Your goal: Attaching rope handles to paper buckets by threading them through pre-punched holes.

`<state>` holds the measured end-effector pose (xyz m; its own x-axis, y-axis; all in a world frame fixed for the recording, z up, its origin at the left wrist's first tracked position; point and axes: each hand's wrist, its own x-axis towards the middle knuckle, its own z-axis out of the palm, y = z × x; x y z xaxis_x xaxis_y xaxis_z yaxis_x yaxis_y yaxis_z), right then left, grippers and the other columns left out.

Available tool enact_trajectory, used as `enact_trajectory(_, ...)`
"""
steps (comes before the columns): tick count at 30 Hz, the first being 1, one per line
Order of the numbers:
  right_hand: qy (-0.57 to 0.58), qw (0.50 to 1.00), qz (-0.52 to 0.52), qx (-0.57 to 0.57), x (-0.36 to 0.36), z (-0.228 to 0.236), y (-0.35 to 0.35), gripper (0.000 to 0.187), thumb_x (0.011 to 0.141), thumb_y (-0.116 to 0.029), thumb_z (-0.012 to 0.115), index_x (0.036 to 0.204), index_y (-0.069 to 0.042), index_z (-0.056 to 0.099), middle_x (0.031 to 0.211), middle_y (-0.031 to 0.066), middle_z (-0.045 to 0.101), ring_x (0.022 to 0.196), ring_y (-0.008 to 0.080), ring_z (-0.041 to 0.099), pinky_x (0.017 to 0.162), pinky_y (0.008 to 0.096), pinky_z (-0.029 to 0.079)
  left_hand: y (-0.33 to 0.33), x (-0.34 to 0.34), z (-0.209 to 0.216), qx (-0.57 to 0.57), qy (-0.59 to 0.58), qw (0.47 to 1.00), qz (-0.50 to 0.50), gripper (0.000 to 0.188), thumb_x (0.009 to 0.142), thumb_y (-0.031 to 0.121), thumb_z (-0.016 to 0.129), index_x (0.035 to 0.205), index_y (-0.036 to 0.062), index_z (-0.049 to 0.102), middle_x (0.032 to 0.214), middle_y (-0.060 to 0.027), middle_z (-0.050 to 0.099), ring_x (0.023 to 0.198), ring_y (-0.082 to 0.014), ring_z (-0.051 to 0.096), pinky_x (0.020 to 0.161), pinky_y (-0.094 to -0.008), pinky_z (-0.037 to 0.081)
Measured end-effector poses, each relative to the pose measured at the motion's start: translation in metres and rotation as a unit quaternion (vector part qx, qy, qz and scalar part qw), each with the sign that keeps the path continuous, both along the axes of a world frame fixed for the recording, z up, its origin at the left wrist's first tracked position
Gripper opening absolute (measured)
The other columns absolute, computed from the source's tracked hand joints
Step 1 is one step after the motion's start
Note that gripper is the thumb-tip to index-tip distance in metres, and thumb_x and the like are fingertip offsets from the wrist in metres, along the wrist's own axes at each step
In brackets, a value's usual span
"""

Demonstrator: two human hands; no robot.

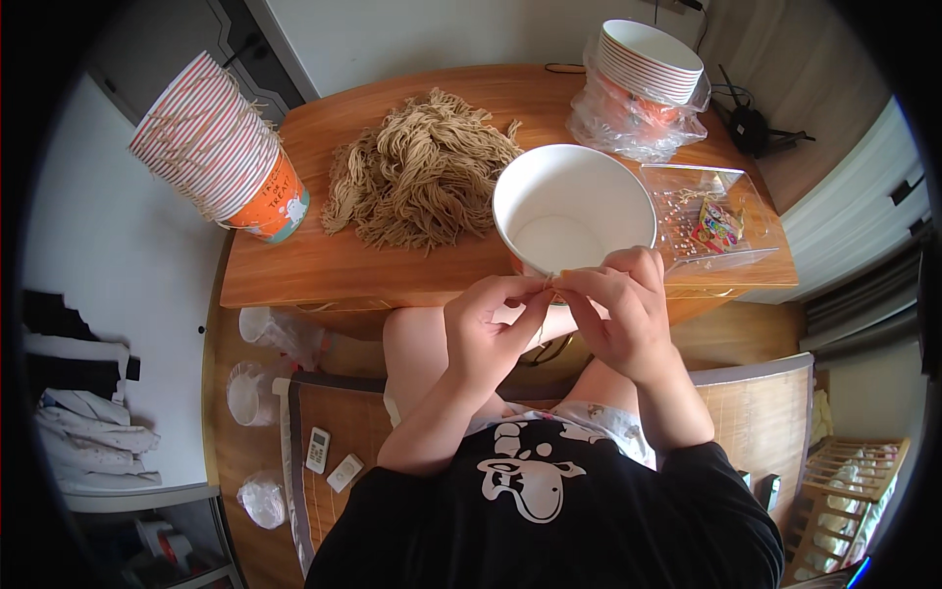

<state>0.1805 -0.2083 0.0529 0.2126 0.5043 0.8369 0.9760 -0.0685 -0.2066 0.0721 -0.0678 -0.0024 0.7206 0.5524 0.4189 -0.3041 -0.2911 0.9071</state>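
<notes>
1. We have the white tub (pixel 574 196) at the near edge of the table (pixel 285 272), its open mouth facing up at us.
2. Our left hand (pixel 494 322) is at the tub's near rim, thumb and finger pinching a thin string (pixel 548 283), mostly hidden.
3. Our right hand (pixel 628 319) meets it at that same rim, fingertips pinched closed; we cannot tell whether they grip the string too.
4. Left of the tub, we see a heap of tan yarn (pixel 422 172).
5. Farther left of the tub, a striped stack (pixel 218 147) leans, with strands (pixel 186 155) hanging across it.
6. Behind the tub, to its right, we have a bagged stack (pixel 643 93).
7. Just right of the tub, a clear tray (pixel 751 218) holds a packet (pixel 718 227) and small pale bits (pixel 677 211).
</notes>
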Motion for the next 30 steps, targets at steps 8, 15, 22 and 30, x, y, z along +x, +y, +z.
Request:
enact_trajectory(8,-0.046,0.991,0.1,-0.078,0.014,0.016,0.009,0.042,0.073,-0.008,0.079,0.113,-0.015,0.069,0.097,-0.0048,0.071,0.088,0.0194,0.058,0.082,0.0352,0.043,0.0,-0.006,0.015,0.086,-0.016,0.996,0.028,0.012,0.085,-0.006,0.075,0.096,-0.004,0.071,0.088,-0.0062,0.074,0.08,-0.011,0.067,0.074,-0.0247,0.054)
enact_trajectory(15,-0.021,0.998,0.054,-0.036,0.008,0.008,0.013,0.038,0.076,-0.007,0.082,0.11,-0.012,0.067,0.095,-0.0035,0.071,0.084,0.0198,0.061,0.08,0.0353,0.042,0.003,-0.002,0.002,-0.027,-0.021,0.997,-0.067,0.014,0.088,-0.007,0.072,0.101,-0.0055,0.07,0.095,-0.0078,0.073,0.087,-0.0114,0.069,0.08,-0.0248,0.055)
enact_trajectory(22,0.015,0.994,0.086,-0.063,0.012,0.01,0.003,0.04,0.079,-0.006,0.082,0.114,-0.013,0.065,0.097,-0.004,0.072,0.083,0.0179,0.063,0.082,0.0358,0.042,0.0,0.002,-0.001,-0.075,-0.053,0.994,-0.052,0.011,0.086,0.002,0.077,0.095,-0.0006,0.072,0.087,-0.0064,0.075,0.078,-0.0113,0.069,0.073,-0.0264,0.055)
enact_trajectory(30,-0.034,0.992,0.068,-0.101,0.013,0.018,0.003,0.045,0.074,-0.007,0.082,0.115,-0.014,0.065,0.099,-0.0065,0.071,0.087,0.0161,0.061,0.085,0.0359,0.042,0.001,-0.005,0.014,0.096,-0.014,0.995,0.028,0.016,0.081,0.001,0.08,0.096,0.0041,0.076,0.085,-0.0087,0.074,0.073,-0.0194,0.069,0.066,-0.0298,0.055)
